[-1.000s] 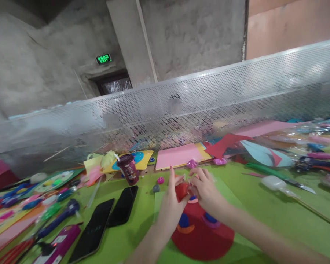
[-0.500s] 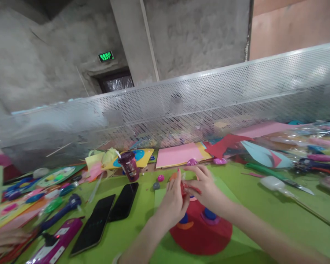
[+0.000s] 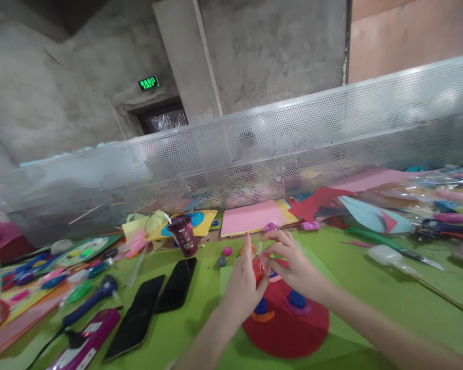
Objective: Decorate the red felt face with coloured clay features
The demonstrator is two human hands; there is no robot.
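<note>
Steadying red lump (image 3: 259, 270) in clear wrapper (image 3: 260, 251), left hand (image 3: 239, 283) curls fingers round its sides. Right hand (image 3: 293, 263) bunches fingers at wrapper top; firm pinch or mere touch, cannot tell. Lump sits between both hands' fingers, above red disc (image 3: 285, 331). Probably light, soft, easily dented; wrapper likely slippery: best held by sides.

Craft workspace: bare concrete wall (image 3: 278, 51), exit sign (image 3: 148, 83), coloured paper (image 3: 250, 218).

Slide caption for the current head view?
Left hand and right hand handle a red lump near a red disc bearing blue pieces.
</note>
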